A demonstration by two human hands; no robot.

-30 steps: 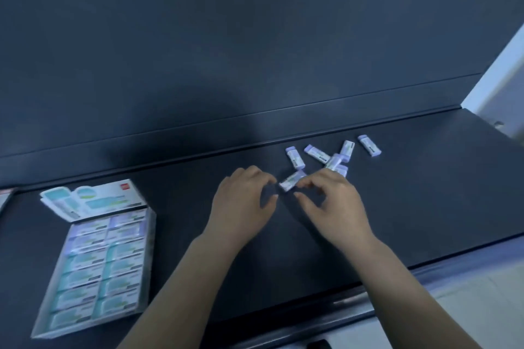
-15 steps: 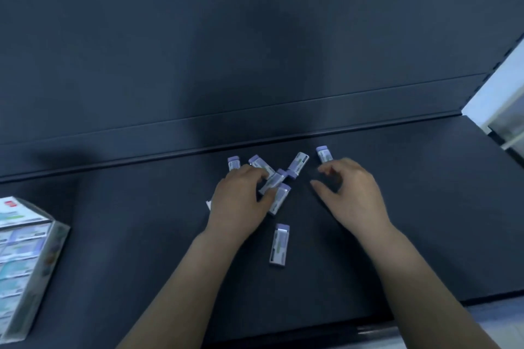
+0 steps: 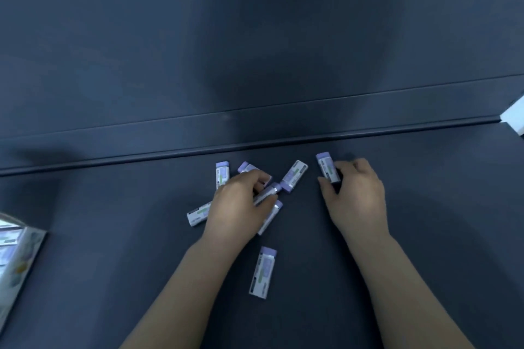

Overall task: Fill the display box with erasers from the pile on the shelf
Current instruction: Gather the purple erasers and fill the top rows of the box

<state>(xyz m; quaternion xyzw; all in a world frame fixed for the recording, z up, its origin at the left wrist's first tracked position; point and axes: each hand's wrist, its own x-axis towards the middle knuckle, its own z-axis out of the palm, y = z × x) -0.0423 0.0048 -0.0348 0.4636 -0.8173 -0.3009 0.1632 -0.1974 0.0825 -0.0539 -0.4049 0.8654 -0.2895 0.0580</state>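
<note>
A dark blue-grey shelf [image 3: 425, 235] fills the lower half of the view, with a matching back panel [image 3: 255, 37] rising behind it and a raised lip running along the join. At the far right edge, a small white corner [image 3: 514, 119] of something shows past the panel.

Two bare forearms reach in from the bottom of the frame. The left hand [image 3: 238, 208] lies knuckles up over the middle of a scattered pile of erasers, its fingers curled down and its thumb pinching one eraser [image 3: 268, 193] that points up and to the right. The right hand [image 3: 357, 198] sits well apart to the right, fingers curled over the lower end of the rightmost eraser [image 3: 326, 166], with the thumb stretched out beside it.

The display box [image 3: 19, 258] is cut off by the left edge, well apart from the hands; only a blurred corner with pale printed sides shows, and its contents cannot be made out.

The erasers are small white bars with a purple end. One lone eraser [image 3: 263, 272] lies between the forearms, nearest the viewer. Another [image 3: 295, 176] lies tilted between the two hands. Others poke out around the left hand: one [image 3: 222, 173] upright behind it, one [image 3: 245, 167] beside that, one [image 3: 197, 214] at its left, and one [image 3: 273, 214] under the thumb side.
</note>
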